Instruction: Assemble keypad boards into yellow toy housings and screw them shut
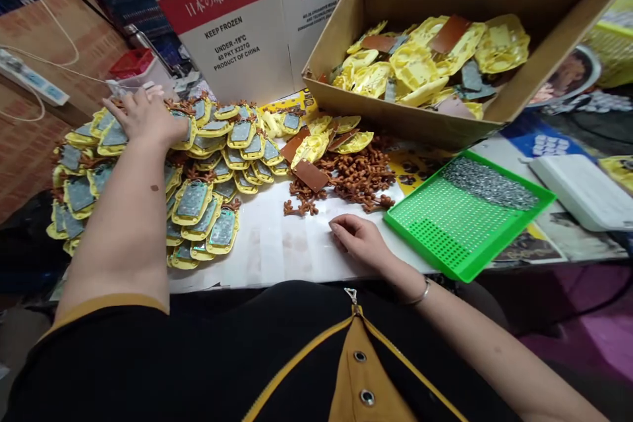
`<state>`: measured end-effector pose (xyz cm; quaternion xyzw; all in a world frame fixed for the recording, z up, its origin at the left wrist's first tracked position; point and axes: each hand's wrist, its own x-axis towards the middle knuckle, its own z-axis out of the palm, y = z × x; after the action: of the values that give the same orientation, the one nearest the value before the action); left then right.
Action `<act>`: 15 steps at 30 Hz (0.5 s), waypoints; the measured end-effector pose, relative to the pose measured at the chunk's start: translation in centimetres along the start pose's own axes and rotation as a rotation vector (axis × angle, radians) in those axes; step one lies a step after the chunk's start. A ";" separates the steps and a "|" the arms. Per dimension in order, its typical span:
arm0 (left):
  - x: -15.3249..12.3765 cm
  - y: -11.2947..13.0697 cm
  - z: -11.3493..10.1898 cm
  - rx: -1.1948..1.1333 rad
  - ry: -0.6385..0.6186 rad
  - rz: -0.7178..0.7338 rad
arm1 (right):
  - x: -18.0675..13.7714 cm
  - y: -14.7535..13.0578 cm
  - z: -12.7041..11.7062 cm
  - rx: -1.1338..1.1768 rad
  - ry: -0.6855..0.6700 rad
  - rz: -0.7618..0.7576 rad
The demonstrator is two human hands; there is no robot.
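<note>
Head view: left hand [143,117] over stacked yellow casings [242,135] at 9 o'clock, fingers spread, can't tell whether its grip has one; right hand [361,242] on the counter [270,260] between 4 and 5, curled, fingertip contact unclear; plenty look fitted, yet loose brown pieces [363,175] suggest more left; cardboard box [400,117] at 1 holds yellow shells [413,66], brown cards [450,34]; green tray [457,247] at 3, silvery bits [487,184] inside

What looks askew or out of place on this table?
The tray sits askew, its near corner seeming to jut past the table edge. The brown pieces lie heaped loose, some straggling at the near side, so they look a bit spilled. No damage stands out.
</note>
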<state>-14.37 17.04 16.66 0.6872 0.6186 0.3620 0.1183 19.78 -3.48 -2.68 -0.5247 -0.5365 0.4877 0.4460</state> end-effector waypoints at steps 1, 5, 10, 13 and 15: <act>-0.4 0.5 0.3 0.113 0.094 0.037 | 0.6 -0.7 -0.1 -0.043 -0.006 -0.044; -3.0 3.4 3.5 0.197 0.111 0.113 | 6.4 -3.9 -0.5 -0.515 0.072 -0.394; -10.4 6.4 11.3 0.095 -0.123 0.179 | 15.4 -6.5 -0.7 -1.259 -0.049 -0.521; -15.4 6.5 14.6 -0.079 -0.245 0.133 | 17.5 -6.9 -1.1 -1.398 -0.191 -0.547; -17.6 5.8 15.5 -0.262 -0.253 0.017 | 17.3 -6.9 -1.5 -1.422 -0.153 -0.593</act>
<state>0.52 3.80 3.04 0.7109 0.5406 0.3514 0.2808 19.53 14.08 3.74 -0.4843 -0.8680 -0.0789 0.0757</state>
